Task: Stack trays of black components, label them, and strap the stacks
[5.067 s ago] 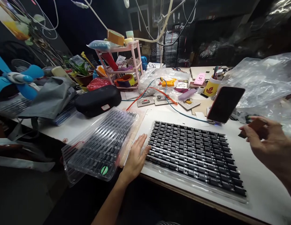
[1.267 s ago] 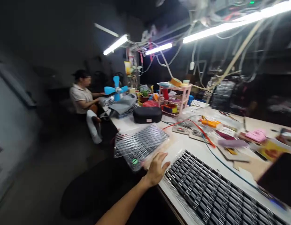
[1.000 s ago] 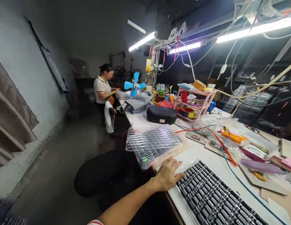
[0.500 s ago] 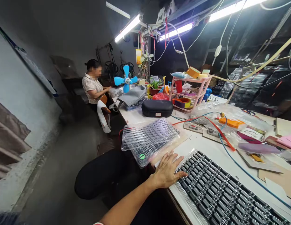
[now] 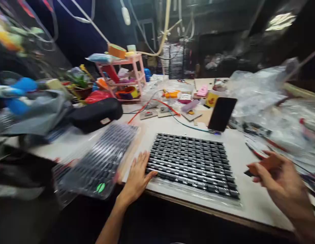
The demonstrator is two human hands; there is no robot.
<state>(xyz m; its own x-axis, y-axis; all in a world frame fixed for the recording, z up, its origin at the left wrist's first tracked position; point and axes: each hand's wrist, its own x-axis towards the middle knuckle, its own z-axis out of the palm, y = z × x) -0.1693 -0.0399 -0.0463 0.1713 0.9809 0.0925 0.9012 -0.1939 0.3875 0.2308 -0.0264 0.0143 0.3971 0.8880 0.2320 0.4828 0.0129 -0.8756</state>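
Note:
A clear plastic tray packed with rows of small black circuit boards (image 5: 190, 162) lies on the white table. At its left edge, my left hand (image 5: 137, 173) rests flat with the fingers stretched out, the thumb touching the near corner. To the right of the tray my right hand (image 5: 281, 179) is raised a little, its fingers closed round a small brown block with a dark tip (image 5: 268, 165). Blur hides what kind of thing the block is. Left of my left hand, more filled clear trays (image 5: 104, 159) lie stacked, with a round green sticker (image 5: 100, 187) on top.
Behind the stacked trays lie a black zip case (image 5: 96, 113) and a grey cloth bag (image 5: 43, 112). A pink shelf rack (image 5: 141, 73) stands at the back. A dark phone (image 5: 222, 114) stands upright behind the tray. Crumpled plastic bags (image 5: 264, 91) pile up at right.
The view has swung to the right, bringing my right hand with the brown block, the phone and the plastic bags into sight. My left hand stays at the tray's left edge.

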